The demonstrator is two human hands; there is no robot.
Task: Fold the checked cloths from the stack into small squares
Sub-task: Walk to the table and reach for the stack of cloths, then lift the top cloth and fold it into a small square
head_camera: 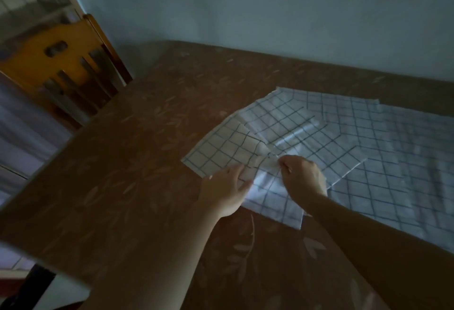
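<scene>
Brown leaf-patterned table (137, 186) — bears everything. Left hand (224, 190): fingers curled round the bunched near edge of the top checked cloth (277, 125). Right hand (303, 177): pinching the same gathered fold, close beside the left. Stack (393, 162) — more checked cloths spread flat beneath, rightward. Wooden chair (66, 63), far left.

Brown leaf-patterned table (127, 174), checked cloths (368, 152) overlapping across its right half
</scene>
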